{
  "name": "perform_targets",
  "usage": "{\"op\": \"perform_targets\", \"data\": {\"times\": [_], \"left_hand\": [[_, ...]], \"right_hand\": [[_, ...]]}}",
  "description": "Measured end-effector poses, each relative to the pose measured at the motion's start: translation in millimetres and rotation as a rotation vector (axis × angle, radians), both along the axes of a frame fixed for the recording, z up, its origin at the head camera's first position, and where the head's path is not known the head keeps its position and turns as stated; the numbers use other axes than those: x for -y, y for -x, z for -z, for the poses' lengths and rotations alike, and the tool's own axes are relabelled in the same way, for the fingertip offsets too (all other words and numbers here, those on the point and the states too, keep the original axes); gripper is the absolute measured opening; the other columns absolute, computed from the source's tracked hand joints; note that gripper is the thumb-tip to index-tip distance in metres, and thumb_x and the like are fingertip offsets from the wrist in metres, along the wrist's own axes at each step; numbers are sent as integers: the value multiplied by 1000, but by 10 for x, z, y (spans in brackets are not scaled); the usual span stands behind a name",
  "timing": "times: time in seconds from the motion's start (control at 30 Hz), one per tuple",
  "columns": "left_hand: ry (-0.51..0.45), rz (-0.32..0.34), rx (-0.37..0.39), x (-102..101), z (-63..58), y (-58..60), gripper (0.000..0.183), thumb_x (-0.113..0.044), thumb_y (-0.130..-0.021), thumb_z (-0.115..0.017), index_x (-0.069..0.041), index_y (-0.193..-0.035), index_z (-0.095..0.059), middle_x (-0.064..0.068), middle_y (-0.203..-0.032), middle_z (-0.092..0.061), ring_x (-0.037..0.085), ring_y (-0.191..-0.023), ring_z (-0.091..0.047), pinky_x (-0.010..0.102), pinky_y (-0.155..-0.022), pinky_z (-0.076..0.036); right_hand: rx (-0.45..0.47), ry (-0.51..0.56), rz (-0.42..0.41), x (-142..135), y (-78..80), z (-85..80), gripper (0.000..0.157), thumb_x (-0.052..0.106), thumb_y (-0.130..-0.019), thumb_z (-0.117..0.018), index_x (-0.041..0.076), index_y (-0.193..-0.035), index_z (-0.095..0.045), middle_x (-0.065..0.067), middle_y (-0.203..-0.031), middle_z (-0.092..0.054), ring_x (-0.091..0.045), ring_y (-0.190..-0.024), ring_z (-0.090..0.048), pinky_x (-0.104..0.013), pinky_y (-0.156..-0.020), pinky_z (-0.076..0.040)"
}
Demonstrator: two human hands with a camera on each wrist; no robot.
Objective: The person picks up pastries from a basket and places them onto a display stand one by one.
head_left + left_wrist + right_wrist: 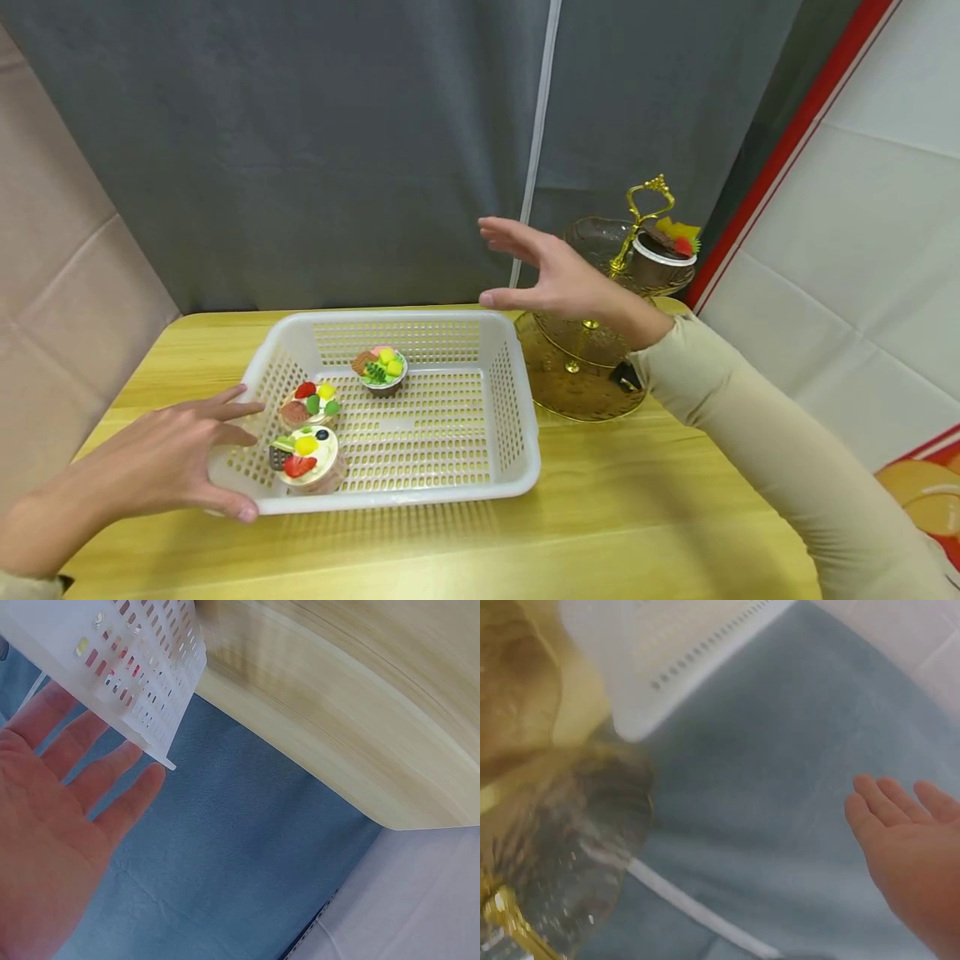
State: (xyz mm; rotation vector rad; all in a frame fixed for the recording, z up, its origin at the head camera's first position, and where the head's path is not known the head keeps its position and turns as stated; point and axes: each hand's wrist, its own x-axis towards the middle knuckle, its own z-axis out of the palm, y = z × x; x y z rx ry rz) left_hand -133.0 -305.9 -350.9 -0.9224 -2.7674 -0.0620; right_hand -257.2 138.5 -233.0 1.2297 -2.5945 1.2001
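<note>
A white plastic basket [412, 498] with slotted walls sits on the wooden table. My left hand [172, 454] is at its left end, fingers spread and reaching the rim, thumb by the front corner; the left wrist view shows the fingers at the basket's edge. Inside, toward the left, are a cream cupcake with a strawberry [318, 468], another fruit-topped cupcake [322, 417] and a dark-cup cupcake [384, 385] with yellow and green topping. My right hand [557, 279] hovers above the basket's back right corner, fingers extended, thumb apart, holding nothing.
Right of the basket stands a tiered amber glass stand [585, 404] with a gold handle [651, 198]. A chocolate cupcake [662, 265] sits on its upper tier; a small dark item [625, 377] is on the lower one, partly behind my right sleeve. A grey curtain [337, 167] hangs behind.
</note>
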Motion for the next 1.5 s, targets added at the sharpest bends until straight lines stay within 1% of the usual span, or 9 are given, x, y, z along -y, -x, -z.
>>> {"op": "perform_targets", "data": {"times": [0.13, 0.23, 0.4, 0.53, 0.77, 0.97, 1.3, 1.4, 1.5], "left_hand": [[-1, 0, 0, -8, -5, -7, 78, -83, -51, -73, -16, -89, -79, 13, -122, -69, 47, -118, -58, 54, -63, -52], [-1, 0, -1, -14, -17, -12, 78, -83, -51, -73, -16, -89, -78, 13, -122, -69, 48, -118, -58, 53, -62, -52], [4, -3, -2, -23, -29, -13, 77, -83, -51, -73, -16, -89, -78, 14, -122, -69, 48, -116, -59, 52, -60, -52], [3, -9, 2, -27, -31, -16, 78, -83, -51, -73, -16, -89, -78, 14, -123, -69, 48, -116, -59, 52, -60, -52], [0, -14, 13, -32, -25, -11, 78, -82, -51, -74, -15, -90, -78, 14, -124, -68, 48, -115, -59, 52, -59, -52], [-2, -16, 6, -25, -23, -15, 78, -83, -51, -73, -15, -90, -78, 13, -123, -68, 47, -117, -59, 51, -59, -52], [-4, -4, -6, -8, -10, -21, 78, -84, -50, -73, -15, -88, -78, 11, -121, -70, 46, -118, -58, 53, -64, -52], [-10, -3, -6, -7, -9, -23, 78, -83, -50, -73, -15, -89, -78, 11, -121, -69, 46, -119, -57, 54, -65, -52], [-16, -2, -4, -5, -4, -24, 79, -83, -50, -73, -15, -89, -78, 11, -122, -69, 46, -119, -57, 54, -66, -53]], "right_hand": [[39, -43, -41, 203, 24, 192, 84, 24, -84, -79, 12, -154, -35, -2, -155, -41, -19, -140, -42, -35, -112, -32], [76, -78, -69, 347, 25, 292, 85, 26, -84, -79, 12, -155, -34, -4, -155, -41, -20, -139, -44, -32, -111, -34], [109, -116, -100, 536, 25, 396, 84, 29, -84, -78, 14, -154, -35, -5, -152, -44, -20, -135, -48, -33, -110, -36], [108, -136, -105, 659, 57, 481, 86, 31, -82, -80, 13, -153, -36, -4, -151, -46, -17, -132, -50, -33, -110, -35], [169, -130, -128, 825, 104, 604, 92, 27, -79, -84, 12, -154, -33, -4, -154, -42, -19, -132, -51, -35, -111, -35], [200, -117, -121, 949, 144, 677, 92, 28, -78, -84, 12, -154, -34, -5, -153, -43, -21, -131, -52, -36, -110, -37], [271, -144, -114, 1119, 167, 852, 93, 24, -79, -84, 11, -154, -32, -7, -154, -40, -24, -134, -48, -32, -108, -38], [267, -185, -88, 1171, 172, 898, 93, 25, -79, -85, 10, -154, -32, -9, -154, -41, -26, -134, -48, -32, -105, -40], [251, -261, -59, 1221, 174, 943, 94, 29, -79, -85, 10, -155, -32, -9, -154, -41, -28, -135, -48, -34, -104, -42]]}}
